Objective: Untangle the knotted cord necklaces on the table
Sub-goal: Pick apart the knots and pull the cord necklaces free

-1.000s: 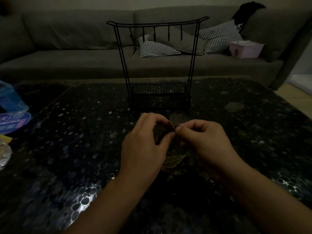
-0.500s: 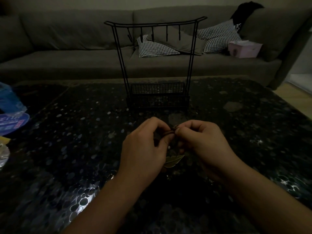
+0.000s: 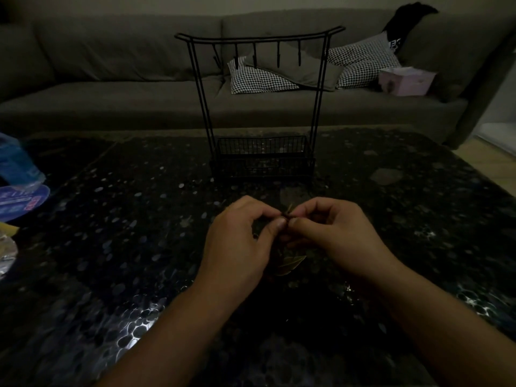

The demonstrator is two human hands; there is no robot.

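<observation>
Hands are meeting near the middle of the dark speckled table point(image 3: 117, 224), a little toward its near edge, and both are working on one small knot of cord point(image 3: 287, 215). Left hand point(image 3: 240, 241) is pinching the knot between thumb and forefinger with the other fingers curled; right hand point(image 3: 332, 236) is pinching the same tangle from the other side, thumb tip pressing close against the left thumb. Compared with a second ago, the two pinch points are drawing closer together and a short tip of cord is now showing above the fingertips, while the hands themselves are holding almost the same place over the table. Leaf-shaped pendant point(image 3: 290, 264) is hanging below the hands as before (the cord running to it is too dark to trace). Judgement: the work is still at the picking stage, the knot is not yet open, and the small shift suggests a loop is being teased loose rather than pulled free. Black wire stand point(image 3: 262, 101) is standing beyond the hands toward the far edge, its hooks bare. Blue packaging point(image 3: 16, 188) is lying at the left edge.
</observation>
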